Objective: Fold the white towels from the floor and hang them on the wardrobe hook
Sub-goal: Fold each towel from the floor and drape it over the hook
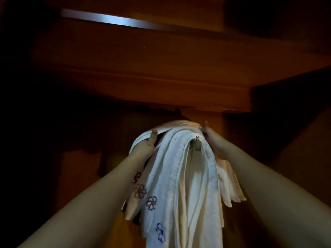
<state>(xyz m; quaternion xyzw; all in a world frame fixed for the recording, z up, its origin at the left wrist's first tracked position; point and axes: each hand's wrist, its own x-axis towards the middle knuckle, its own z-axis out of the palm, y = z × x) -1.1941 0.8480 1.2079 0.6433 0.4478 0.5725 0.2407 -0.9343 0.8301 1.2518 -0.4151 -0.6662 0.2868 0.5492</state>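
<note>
Towels [180, 176] drape over hook [197, 143], left grip [149, 143] and right grip [212, 140] clasping their upper edges.

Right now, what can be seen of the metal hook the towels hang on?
The hook looks like brushed silver metal: a squarish block with a small knob-tipped pin rising from its top. It sits against the dark wooden wardrobe. White towels are draped over it and hang down on both sides, hiding how it is mounted. The right hand is just beside it on the towels; the left hand is farther off. Neither hand visibly touches the hook.
</note>
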